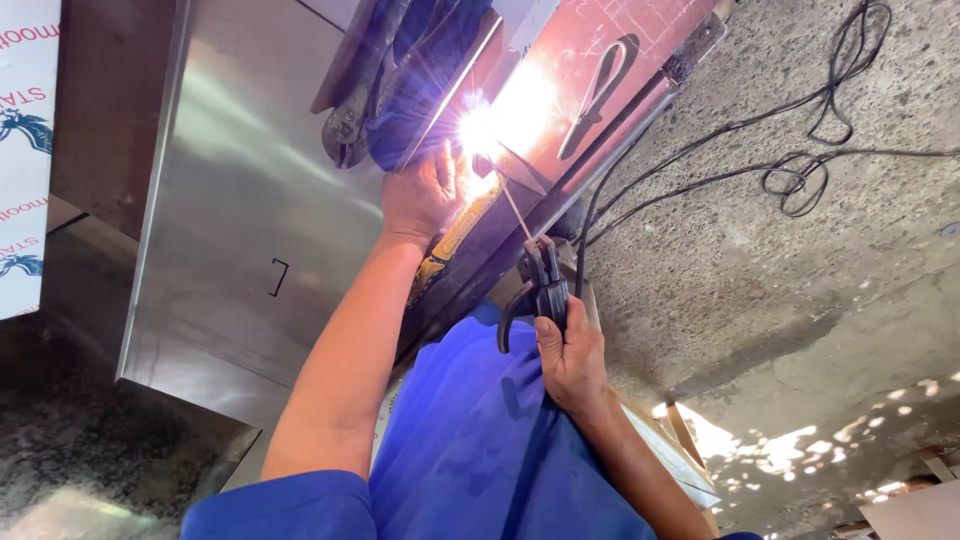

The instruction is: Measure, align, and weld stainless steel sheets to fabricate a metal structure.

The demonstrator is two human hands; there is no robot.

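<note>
My left hand (425, 190) lies flat against a dark metal bar (520, 215), just below a very bright welding arc (480, 130). My right hand (572, 355) grips a black electrode holder (541, 288). A thin welding rod (515, 210) runs from its jaws up to the arc. The arc burns where the bar meets a reddish-brown metal plate (640, 40). A yellow tool (450, 240) lies under my left wrist; what kind it is I cannot make out. I wear blue clothing (470, 440).
A shiny steel sheet (230, 230) fills the left side. Locking pliers (345, 125) and a blue cloth (420, 90) lie by the arc. A dark hook-shaped tool (598, 92) rests on the plate. Black cables (800, 170) trail over the concrete floor (800, 300).
</note>
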